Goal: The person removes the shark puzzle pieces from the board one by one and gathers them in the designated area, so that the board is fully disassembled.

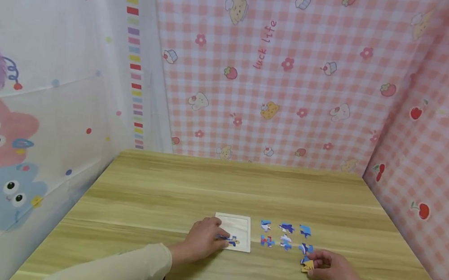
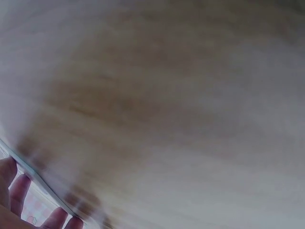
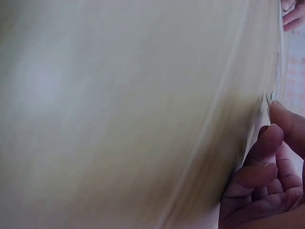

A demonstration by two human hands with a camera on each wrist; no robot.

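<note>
Head view: your left hand [image 1: 203, 238] rests on the near left corner of the white puzzle tray [image 1: 236, 231], fingers curled loosely over a placed blue piece [image 1: 231, 240] and seemingly pressing it down; whether they pinch it you cannot tell from here. Your right hand [image 1: 331, 270] sits at the near right of the wooden table [image 1: 162, 197], fingertips pinching a yellow-and-blue piece [image 1: 307, 265] just clear of the loose pieces. Those loose pieces [image 1: 285, 236] lie in two short rows just right of the tray, apart from it. Judgement: this is early assembly, one piece seated, the second in hand; the next move calls for carrying that piece left to the tray and turning it to match the seated one, with the left hand steadying the frame. Left wrist view: blurred tabletop [image 2: 167, 119] fills the picture; only fingertips [image 2: 19, 191] show at the lower left, loosely bent, no piece visible. Right wrist view: blurred table surface [image 3: 119, 114], with curled fingers [image 3: 259, 162] at the lower right; the held piece is not discernible here.
</note>
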